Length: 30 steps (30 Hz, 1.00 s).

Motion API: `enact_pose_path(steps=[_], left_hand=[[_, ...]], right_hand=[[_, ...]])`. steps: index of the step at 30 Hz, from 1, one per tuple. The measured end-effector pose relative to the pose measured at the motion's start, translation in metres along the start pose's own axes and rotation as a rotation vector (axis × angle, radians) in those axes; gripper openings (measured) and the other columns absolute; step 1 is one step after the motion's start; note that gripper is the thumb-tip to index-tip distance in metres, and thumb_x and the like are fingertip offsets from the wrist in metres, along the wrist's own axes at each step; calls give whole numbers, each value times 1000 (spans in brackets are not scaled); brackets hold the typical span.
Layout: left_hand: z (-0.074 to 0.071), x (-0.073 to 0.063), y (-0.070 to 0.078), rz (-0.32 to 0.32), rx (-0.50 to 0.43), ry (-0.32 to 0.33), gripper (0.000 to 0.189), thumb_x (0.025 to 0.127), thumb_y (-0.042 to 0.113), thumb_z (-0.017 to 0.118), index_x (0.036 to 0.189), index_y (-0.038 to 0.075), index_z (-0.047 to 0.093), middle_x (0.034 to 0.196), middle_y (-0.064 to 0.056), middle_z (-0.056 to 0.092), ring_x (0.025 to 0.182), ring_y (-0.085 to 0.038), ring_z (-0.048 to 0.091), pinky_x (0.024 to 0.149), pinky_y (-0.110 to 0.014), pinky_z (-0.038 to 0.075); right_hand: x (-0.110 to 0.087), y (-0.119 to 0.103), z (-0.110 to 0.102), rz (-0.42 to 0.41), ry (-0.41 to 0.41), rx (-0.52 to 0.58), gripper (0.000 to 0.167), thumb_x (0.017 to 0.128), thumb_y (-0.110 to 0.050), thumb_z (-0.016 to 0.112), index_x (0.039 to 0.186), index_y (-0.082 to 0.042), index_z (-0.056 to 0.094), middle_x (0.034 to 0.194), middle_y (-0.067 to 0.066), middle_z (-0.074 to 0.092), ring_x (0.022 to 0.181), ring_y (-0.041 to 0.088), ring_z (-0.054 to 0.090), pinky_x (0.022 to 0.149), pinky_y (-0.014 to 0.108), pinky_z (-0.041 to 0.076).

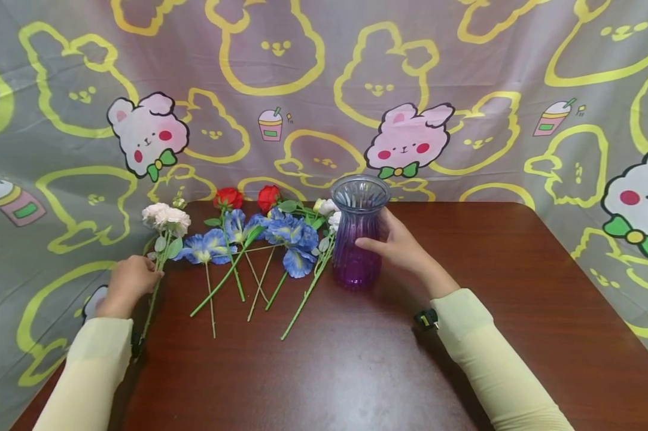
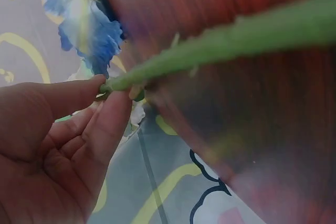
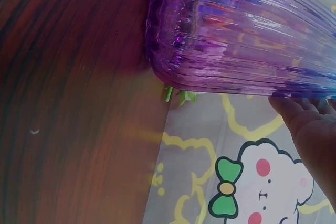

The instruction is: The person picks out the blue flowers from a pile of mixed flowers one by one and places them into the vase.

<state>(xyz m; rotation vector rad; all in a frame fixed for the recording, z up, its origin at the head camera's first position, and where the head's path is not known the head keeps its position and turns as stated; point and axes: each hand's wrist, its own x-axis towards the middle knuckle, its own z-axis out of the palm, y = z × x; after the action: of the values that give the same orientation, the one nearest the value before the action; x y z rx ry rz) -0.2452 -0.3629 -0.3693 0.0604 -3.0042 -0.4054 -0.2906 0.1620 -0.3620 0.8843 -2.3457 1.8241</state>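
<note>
At the table's left side my left hand (image 1: 130, 284) pinches the green stem of a pale pink-white flower (image 1: 167, 219). The left wrist view shows thumb and fingertips on that stem (image 2: 220, 45), which runs off to the right. My right hand (image 1: 407, 250) holds a ribbed glass vase (image 1: 356, 248), purple below and bluish-clear at its flared rim. The thumb lies across the vase's front, and the other fingers go behind it, partly hidden. Upright on the table, the vase (image 3: 231, 35) fills the top of the right wrist view.
Between the hands lie several blue irises (image 1: 207, 247) and two red flowers (image 1: 229, 197), stems toward me. White flowers (image 1: 326, 208) lie just left of the vase, partly behind it. A patterned curtain (image 1: 313, 108) hangs around the brown wooden table (image 1: 280, 383).
</note>
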Motion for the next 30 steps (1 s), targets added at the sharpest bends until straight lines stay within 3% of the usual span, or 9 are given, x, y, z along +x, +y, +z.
enact_pose_path(steps=[7, 13, 19, 25, 30], left_hand=[[3, 3, -2, 7, 26, -50, 44, 88, 12, 66, 48, 13, 45, 44, 3, 44, 49, -24, 46, 51, -36, 36], [9, 2, 0, 23, 44, -16, 48, 84, 12, 70, 46, 15, 40, 43, 5, 37, 47, -21, 41, 47, -34, 32], [11, 3, 4, 3, 33, -7, 51, 84, 15, 73, 47, 15, 38, 47, 6, 30, 50, -18, 34, 48, -31, 27], [7, 3, 15, -42, 46, -16, 43, 84, 17, 73, 53, 10, 44, 53, -5, 43, 53, -26, 45, 48, -38, 36], [4, 8, 33, -12, 56, 54, 32, 84, 12, 72, 59, 4, 54, 62, -18, 56, 58, -37, 55, 50, -50, 42]], right_hand=[[0, -8, 0, 26, -6, -4, 77, 88, -3, 71, 151, -6, 26, 144, 17, 43, 131, 33, 45, 106, 47, 36], [-6, -31, 3, 42, -15, -14, 75, 89, -2, 70, 150, 0, 25, 144, 22, 42, 131, 36, 44, 106, 48, 36], [-7, -34, 4, 51, -8, -9, 76, 89, -3, 70, 150, -1, 25, 145, 21, 41, 132, 35, 42, 107, 48, 35], [-7, -32, 4, 56, -6, -15, 77, 89, -4, 70, 151, -2, 25, 146, 20, 40, 133, 34, 41, 107, 47, 35], [-6, -32, 4, 43, -6, -3, 76, 89, -3, 70, 151, -2, 25, 146, 20, 41, 133, 34, 42, 107, 46, 35]])
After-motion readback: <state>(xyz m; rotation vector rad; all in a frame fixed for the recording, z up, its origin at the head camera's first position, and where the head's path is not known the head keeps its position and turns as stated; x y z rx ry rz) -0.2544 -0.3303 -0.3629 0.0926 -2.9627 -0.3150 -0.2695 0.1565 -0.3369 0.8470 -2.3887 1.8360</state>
